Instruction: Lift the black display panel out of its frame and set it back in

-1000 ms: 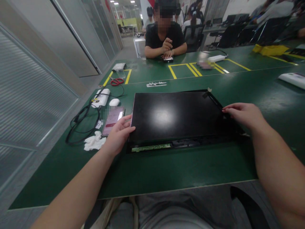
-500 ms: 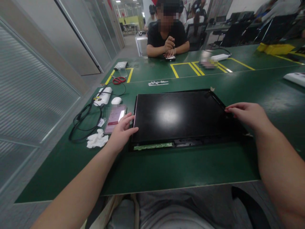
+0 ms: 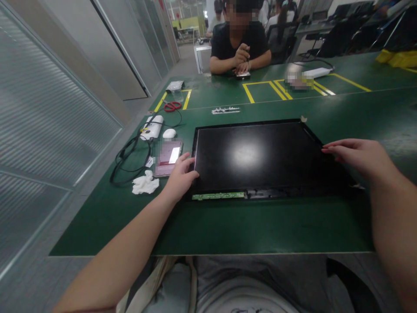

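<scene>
A flat black screen panel lies within a thin black frame on the table, with a bright reflection on its face. Along the near side runs a narrow green circuit board. My left hand holds the panel's left edge, thumb over the near left corner and the other fingers spread farther along the side. At the right edge, my right hand pinches the rim between thumb and fingertips. Whether those fingertips grip panel, frame or both is hard to see.
On the green table, a phone, crumpled tissue, white mouse-like object, white power strip and black cable lie left. Behind are red-handled scissors and small white strips. A person sits opposite.
The panel has settled lower into the frame, whose back and left borders now show more fully. Both hands stay at its sides. The whole view has shifted, moving the scene rightward.
</scene>
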Tool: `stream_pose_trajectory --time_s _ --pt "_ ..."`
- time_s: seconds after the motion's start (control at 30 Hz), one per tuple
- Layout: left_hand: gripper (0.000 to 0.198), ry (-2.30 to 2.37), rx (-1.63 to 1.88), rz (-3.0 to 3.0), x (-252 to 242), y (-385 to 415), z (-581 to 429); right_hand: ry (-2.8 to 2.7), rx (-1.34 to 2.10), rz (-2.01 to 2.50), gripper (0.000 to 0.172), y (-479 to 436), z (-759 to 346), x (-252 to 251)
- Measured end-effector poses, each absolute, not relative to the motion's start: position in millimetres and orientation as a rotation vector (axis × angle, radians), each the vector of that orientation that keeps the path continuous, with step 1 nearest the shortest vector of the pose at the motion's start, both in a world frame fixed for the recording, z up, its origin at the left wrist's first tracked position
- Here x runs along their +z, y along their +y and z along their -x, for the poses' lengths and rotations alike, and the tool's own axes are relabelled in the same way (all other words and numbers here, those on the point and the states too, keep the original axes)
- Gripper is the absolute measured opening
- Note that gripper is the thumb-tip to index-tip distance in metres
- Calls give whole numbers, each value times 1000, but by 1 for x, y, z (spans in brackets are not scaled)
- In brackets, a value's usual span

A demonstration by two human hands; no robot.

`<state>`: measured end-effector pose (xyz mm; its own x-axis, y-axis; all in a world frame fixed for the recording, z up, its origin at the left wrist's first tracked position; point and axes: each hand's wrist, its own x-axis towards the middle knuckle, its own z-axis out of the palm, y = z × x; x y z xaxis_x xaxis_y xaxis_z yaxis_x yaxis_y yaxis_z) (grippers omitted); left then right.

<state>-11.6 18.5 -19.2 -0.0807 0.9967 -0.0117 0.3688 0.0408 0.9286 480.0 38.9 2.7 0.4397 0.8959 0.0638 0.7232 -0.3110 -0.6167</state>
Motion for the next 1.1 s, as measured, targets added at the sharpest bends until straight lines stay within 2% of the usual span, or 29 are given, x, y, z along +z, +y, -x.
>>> stream_pose_trajectory --time_s 0.3,0.53,1.1 --pt "49 1604 1014 -1513 -24 20 14 -1177 487 2149 29 34 -465 15" --pt "41 1585 1001 -1602 -22 20 15 -1133 510 2151 26 32 -459 19" --pt "48 1580 929 -1681 -20 18 18 -1164 493 2172 28 33 -463 19"
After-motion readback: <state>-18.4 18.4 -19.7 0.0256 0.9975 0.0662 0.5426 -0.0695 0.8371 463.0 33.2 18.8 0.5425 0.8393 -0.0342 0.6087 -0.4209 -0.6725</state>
